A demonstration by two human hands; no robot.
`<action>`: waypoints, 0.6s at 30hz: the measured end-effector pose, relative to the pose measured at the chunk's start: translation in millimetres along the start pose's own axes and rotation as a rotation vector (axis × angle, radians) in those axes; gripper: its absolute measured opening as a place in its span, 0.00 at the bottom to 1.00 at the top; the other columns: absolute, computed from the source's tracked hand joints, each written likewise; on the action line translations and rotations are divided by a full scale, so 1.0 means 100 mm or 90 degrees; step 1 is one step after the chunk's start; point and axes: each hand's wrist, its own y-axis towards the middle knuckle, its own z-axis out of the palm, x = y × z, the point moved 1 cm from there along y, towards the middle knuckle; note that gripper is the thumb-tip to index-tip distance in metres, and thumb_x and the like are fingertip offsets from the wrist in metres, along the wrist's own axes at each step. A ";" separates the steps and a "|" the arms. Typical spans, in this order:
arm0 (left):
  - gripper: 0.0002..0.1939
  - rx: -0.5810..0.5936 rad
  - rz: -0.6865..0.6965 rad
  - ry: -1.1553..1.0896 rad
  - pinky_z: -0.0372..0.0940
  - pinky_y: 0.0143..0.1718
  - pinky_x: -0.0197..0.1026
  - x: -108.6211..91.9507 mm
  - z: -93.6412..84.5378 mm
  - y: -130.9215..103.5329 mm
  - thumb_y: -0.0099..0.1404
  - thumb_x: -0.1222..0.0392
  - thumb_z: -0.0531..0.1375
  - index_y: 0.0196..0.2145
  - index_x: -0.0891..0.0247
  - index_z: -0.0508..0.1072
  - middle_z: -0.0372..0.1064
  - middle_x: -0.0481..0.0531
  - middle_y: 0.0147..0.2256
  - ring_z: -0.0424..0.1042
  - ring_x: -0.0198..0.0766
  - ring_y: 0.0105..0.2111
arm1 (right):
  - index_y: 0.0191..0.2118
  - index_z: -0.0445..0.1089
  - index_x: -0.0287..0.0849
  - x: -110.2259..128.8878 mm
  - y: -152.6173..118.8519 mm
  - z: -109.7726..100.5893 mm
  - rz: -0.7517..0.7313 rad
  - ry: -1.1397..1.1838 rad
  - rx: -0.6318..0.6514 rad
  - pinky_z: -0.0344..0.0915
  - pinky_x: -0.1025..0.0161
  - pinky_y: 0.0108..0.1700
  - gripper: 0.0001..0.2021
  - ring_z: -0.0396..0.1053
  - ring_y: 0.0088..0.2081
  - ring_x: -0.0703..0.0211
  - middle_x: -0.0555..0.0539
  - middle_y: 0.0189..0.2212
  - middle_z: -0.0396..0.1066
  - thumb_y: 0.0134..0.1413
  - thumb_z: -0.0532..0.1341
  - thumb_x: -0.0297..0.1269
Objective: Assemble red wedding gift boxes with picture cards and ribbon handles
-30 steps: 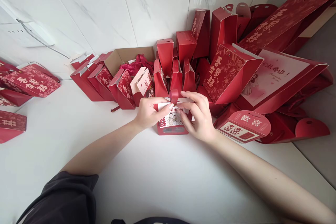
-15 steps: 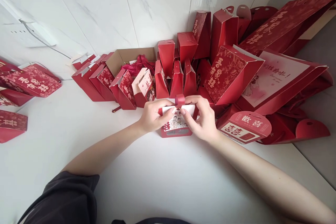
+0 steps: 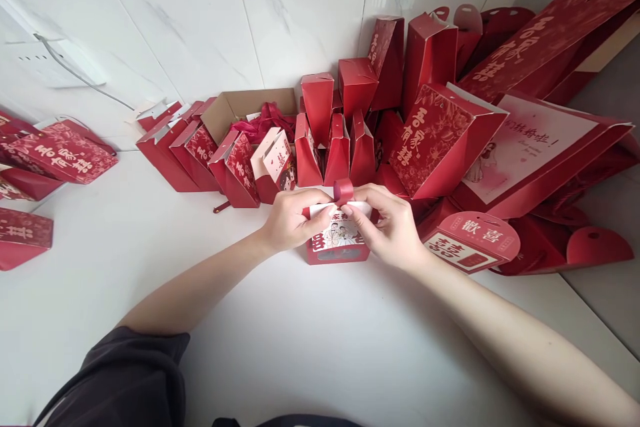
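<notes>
A small red and white gift box point(image 3: 337, 255) with a printed couple and a see-through window in its lower front stands on the white table before me. From its top edge rises a loop of red ribbon point(image 3: 343, 191). My left hand point(image 3: 299, 219) is closed at the upper left of the box, thumb and forefinger pinched at the ribbon's base. Opposite it, my right hand point(image 3: 393, 223) pinches the ribbon from the right, its thumb nearly meeting the left one. The fingertips behind the box top are hidden.
Behind the box, several small red gift boxes point(image 3: 337, 150) stand beside an open cardboard box point(image 3: 250, 101) of red ribbons. Large red gift bags point(image 3: 435, 140) crowd the right. More red boxes point(image 3: 65, 152) lie at far left. A tiled wall point(image 3: 175, 13) closes the back.
The ribbon loop stands slightly wider and higher. My right hand has shifted a little rightward, and the box front tilts slightly differently. Both hands keep their pinch at the box top.
</notes>
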 end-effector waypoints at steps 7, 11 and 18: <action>0.06 0.026 -0.093 -0.094 0.65 0.29 0.34 0.09 0.00 -0.01 0.66 0.59 0.61 0.35 0.64 0.73 0.73 0.49 0.29 0.71 0.33 0.28 | 0.39 0.74 0.44 -0.02 0.04 -0.10 0.079 0.082 0.075 0.67 0.59 0.40 0.12 0.72 0.36 0.56 0.46 0.36 0.75 0.67 0.55 0.43; 0.18 -0.039 -0.113 -0.058 0.69 0.49 0.42 0.17 -0.12 0.08 0.60 0.60 0.66 0.48 0.61 0.70 0.73 0.56 0.47 0.73 0.42 0.48 | 0.39 0.77 0.43 -0.01 0.05 -0.20 0.093 0.162 0.078 0.68 0.60 0.40 0.20 0.74 0.37 0.56 0.46 0.35 0.77 0.70 0.50 0.45; 0.31 -0.008 -0.320 -0.155 0.72 0.31 0.41 0.10 -0.36 0.17 0.68 0.34 0.50 0.41 0.65 0.78 0.77 0.60 0.37 0.77 0.43 0.34 | 0.43 0.77 0.43 0.09 0.08 -0.20 -0.067 0.208 0.211 0.68 0.53 0.57 0.12 0.72 0.54 0.51 0.45 0.43 0.79 0.68 0.55 0.37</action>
